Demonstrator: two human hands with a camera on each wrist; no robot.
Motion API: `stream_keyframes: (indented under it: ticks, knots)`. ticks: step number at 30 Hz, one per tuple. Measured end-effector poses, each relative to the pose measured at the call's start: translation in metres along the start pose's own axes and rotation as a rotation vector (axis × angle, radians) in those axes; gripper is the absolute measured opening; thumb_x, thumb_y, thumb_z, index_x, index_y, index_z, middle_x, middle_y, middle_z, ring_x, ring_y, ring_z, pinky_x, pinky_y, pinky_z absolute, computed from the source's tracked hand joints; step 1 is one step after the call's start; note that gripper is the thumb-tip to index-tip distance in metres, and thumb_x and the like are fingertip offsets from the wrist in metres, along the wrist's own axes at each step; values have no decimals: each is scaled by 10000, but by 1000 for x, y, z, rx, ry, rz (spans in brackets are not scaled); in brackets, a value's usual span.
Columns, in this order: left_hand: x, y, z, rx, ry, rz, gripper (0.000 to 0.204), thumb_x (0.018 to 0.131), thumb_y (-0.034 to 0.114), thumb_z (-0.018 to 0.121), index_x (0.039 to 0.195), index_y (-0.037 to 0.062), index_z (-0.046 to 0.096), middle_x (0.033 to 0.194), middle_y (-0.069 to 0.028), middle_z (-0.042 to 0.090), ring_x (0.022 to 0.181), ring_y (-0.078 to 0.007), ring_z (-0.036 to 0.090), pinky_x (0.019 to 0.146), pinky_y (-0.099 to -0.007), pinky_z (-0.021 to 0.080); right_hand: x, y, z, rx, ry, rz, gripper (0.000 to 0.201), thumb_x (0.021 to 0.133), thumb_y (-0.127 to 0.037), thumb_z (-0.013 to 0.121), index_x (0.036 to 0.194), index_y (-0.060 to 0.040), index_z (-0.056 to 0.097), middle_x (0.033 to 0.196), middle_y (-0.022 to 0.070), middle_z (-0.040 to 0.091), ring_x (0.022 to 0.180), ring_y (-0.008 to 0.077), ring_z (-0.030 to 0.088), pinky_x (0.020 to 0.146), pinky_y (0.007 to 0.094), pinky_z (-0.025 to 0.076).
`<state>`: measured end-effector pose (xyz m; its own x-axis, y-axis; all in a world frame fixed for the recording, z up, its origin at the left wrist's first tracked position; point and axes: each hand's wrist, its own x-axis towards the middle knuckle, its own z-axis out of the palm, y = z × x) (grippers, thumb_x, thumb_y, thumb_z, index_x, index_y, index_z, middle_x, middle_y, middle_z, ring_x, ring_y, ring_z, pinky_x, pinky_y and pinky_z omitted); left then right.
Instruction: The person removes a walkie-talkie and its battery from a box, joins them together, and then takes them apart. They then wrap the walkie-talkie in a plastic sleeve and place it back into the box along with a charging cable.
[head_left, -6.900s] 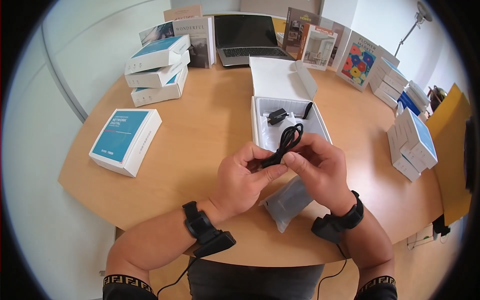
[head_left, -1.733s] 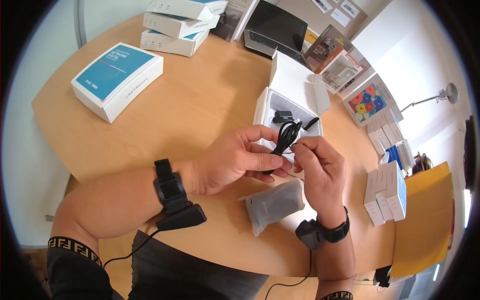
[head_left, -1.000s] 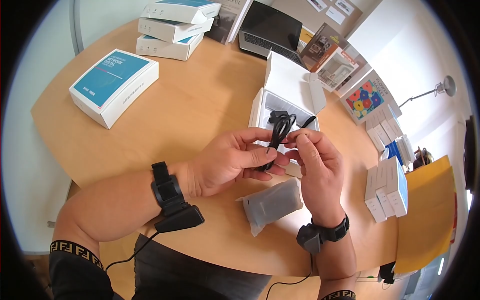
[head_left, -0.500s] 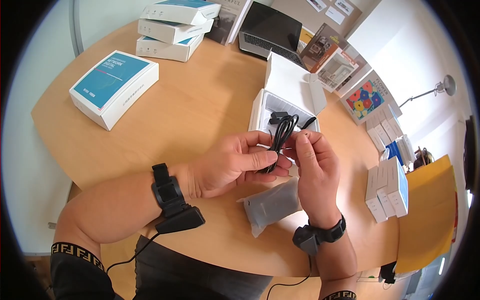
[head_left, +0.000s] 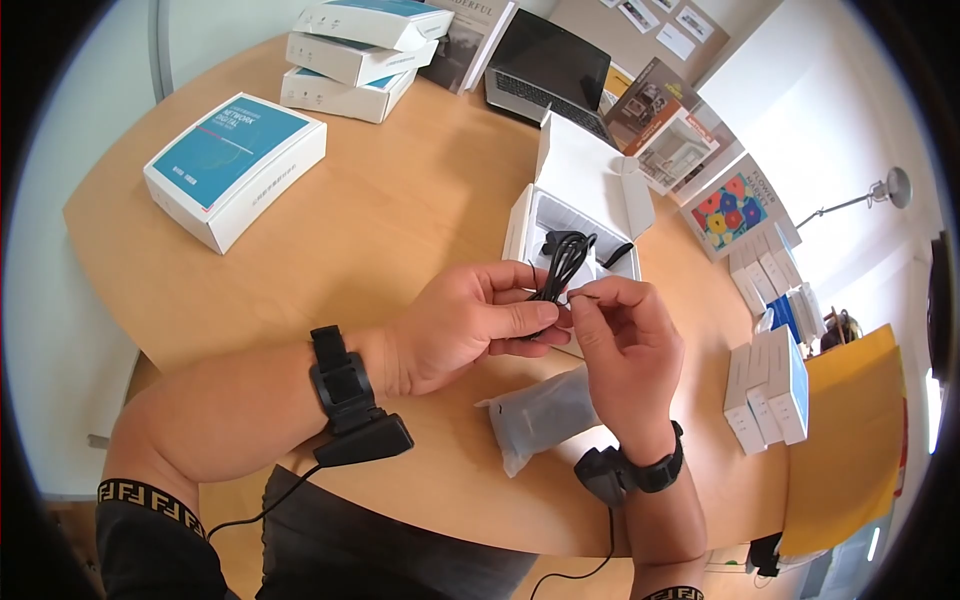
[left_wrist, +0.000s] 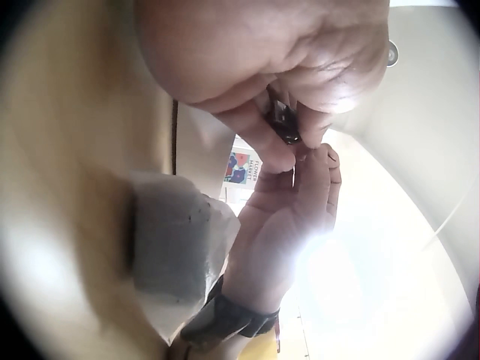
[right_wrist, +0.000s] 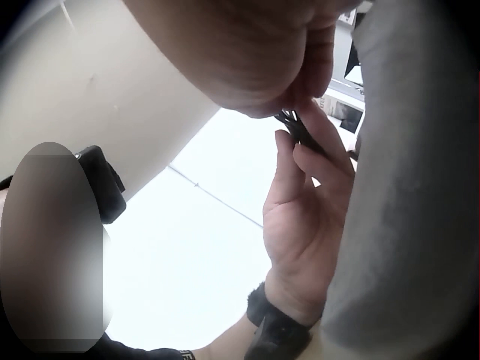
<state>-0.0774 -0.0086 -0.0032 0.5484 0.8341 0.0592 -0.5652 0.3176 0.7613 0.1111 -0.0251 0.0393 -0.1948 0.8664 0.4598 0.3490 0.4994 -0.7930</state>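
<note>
My left hand (head_left: pixel 450 325) holds a coiled black cable (head_left: pixel 570 258) between thumb and fingers, its loops standing up above the hand. The thumb and forefinger of my right hand (head_left: pixel 635 335) pinch a thin dark tie at the bundle's side; its end is hidden by the fingertips. Both hands are close together over the front of an open white box (head_left: pixel 515 228). Inside that box, a small black adapter shows partly behind the coil, and a black strap (head_left: pixel 617 256) lies at the right. Below the hands, a grey object in a cloudy plastic bag (head_left: pixel 540 420) lies on the table.
A blue-and-white box (head_left: pixel 235 170) lies at the left, with stacked boxes (head_left: pixel 360 60) behind it. A laptop (head_left: pixel 550 65) and upright books (head_left: pixel 735 205) stand at the back. More white boxes (head_left: pixel 765 390) are at the right, beside a yellow panel (head_left: pixel 845 440).
Both hands were on the bundle at first; now the left holds it while the right pinches the tie. Lately the right hand has shifted slightly left. The head view has turned.
</note>
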Motion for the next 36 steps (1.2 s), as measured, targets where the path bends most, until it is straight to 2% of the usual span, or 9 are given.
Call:
stream_keyframes:
  ticks: [5,6,8,11,18,20,22,30,36]
  knots:
    - [-1,-1,0,43,22,18,302,982,108,635,1265,5,603,1132,-80,689,1006,-142,683,857,-266,568,4,1,-3,-360,-24,-401,163,827,38,742,949,-34,660,998,110,702,860,212,687,760,307,558]
    - [-1,-1,0,58,20,31,300,977,114,647,1253,-1,616,1102,-77,699,974,-136,690,835,-262,571,5,0,-5,-361,-26,-400,163,827,38,742,949,-34,660,998,110,702,860,212,687,760,307,558]
    - [-1,0,1,120,38,58,288,971,110,656,1232,-9,633,1056,-77,709,926,-131,689,801,-256,566,7,0,-8,-507,-37,-546,193,793,26,759,940,-57,667,1047,102,701,953,282,666,806,358,550]
    - [-2,0,0,227,48,111,266,960,99,670,1195,-27,664,972,-72,717,832,-113,666,730,-246,546,13,-4,-10,-611,6,-699,180,789,7,763,925,-67,671,1080,97,700,1038,302,638,843,385,536]
    - [-4,-2,1,496,54,154,279,944,98,694,1186,-40,693,892,-39,694,728,-73,568,641,-236,483,17,-8,-18,-758,-149,-694,179,821,10,737,951,-53,630,1118,114,680,1016,289,640,831,389,530]
    - [-3,-4,1,522,62,162,288,943,105,697,1194,-37,691,897,-38,696,729,-71,569,644,-233,484,14,0,-15,-524,-165,-569,201,839,27,718,986,-32,595,1070,126,663,941,283,651,790,370,539]
    - [-3,-5,2,550,70,173,298,943,113,700,1201,-35,688,902,-36,698,731,-68,570,647,-229,485,12,1,-12,-505,-159,-554,202,848,38,707,998,-25,586,1036,131,651,904,281,650,762,358,541]
    - [0,-8,4,305,58,185,390,979,78,640,1333,-57,550,1069,-88,702,934,-112,652,860,-265,549,13,5,-11,-484,-119,-535,182,887,47,676,1022,-17,570,994,136,628,847,274,643,713,343,539]
    - [0,-5,4,297,69,149,346,974,81,649,1284,-54,574,1086,-104,707,956,-134,683,876,-272,564,13,7,-9,-537,-68,-594,176,891,36,679,1013,-33,573,988,130,633,841,273,639,701,343,530]
